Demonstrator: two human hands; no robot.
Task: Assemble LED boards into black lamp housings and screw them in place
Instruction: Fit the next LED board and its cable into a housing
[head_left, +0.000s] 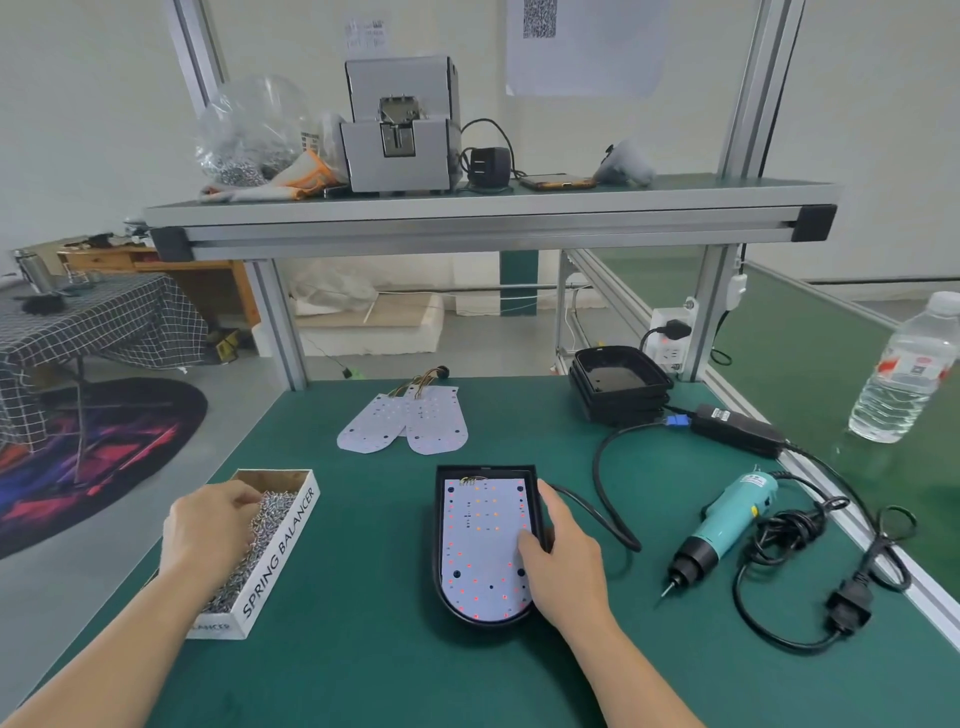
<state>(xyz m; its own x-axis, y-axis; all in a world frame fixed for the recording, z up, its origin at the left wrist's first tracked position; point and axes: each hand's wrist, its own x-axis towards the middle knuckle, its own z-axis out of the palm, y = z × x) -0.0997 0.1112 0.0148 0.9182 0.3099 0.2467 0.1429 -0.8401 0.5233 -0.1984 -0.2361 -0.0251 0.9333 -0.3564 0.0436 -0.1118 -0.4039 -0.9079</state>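
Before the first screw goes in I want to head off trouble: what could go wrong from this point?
1. The LED board lies in the lamp housing under the thumb of the right hand, apparently unscrewed; releasing it to fetch the screwdriver may shift it.
2. The left hand digs in a heaped screw box; extras could spill onto the board.
3. The screwdriver's tangled cord might snag when lifted.

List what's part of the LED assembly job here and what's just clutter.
Job: lamp housing holding LED board, spare LED boards, stacked housings, screws in their box, electric screwdriver.
Lying about: water bottle; phone and plastic bag on the shelf.
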